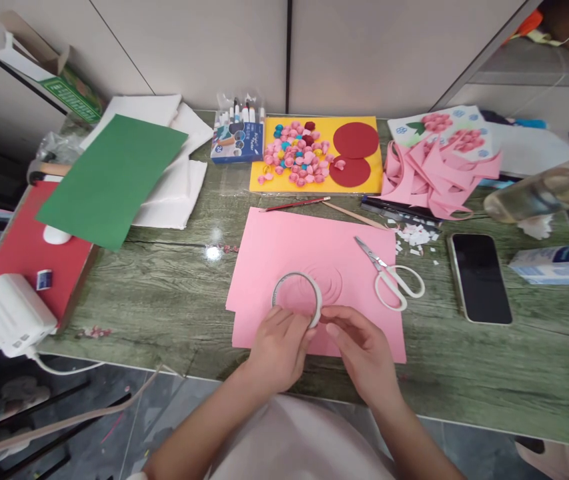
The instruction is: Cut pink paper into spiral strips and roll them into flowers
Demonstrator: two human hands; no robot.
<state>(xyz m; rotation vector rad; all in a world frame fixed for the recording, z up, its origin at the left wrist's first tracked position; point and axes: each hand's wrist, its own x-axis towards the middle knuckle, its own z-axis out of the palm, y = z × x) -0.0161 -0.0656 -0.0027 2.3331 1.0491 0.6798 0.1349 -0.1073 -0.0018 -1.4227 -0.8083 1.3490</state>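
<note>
A white roll of tape (pixel 317 293) is tilted up on its edge over pink paper (pixel 274 247). My left hand (pixel 278 347) is closed around its near side, the fingers pressed on the rim. At the right side of the rim, my right hand (pixel 364 350) has its thumb and forefinger drawn together, the fingertips touching the roll; any loose tape end is too small to make out. Beyond the ring, a pink paper spiral (pixel 329 283) lies on the sheets. White-handled scissors (pixel 388 277) rest at the right of the paper, blades pointing away to the left.
Behind lie a yellow sheet (pixel 264 181) with small paper rosettes (pixel 297 157), dark red circles (pixel 357 140), a marker box (pixel 238 141) and pink scraps (pixel 429 173). A green sheet (pixel 114 177) is at left; a phone (pixel 481 277) and a bottle (pixel 544 187) at right.
</note>
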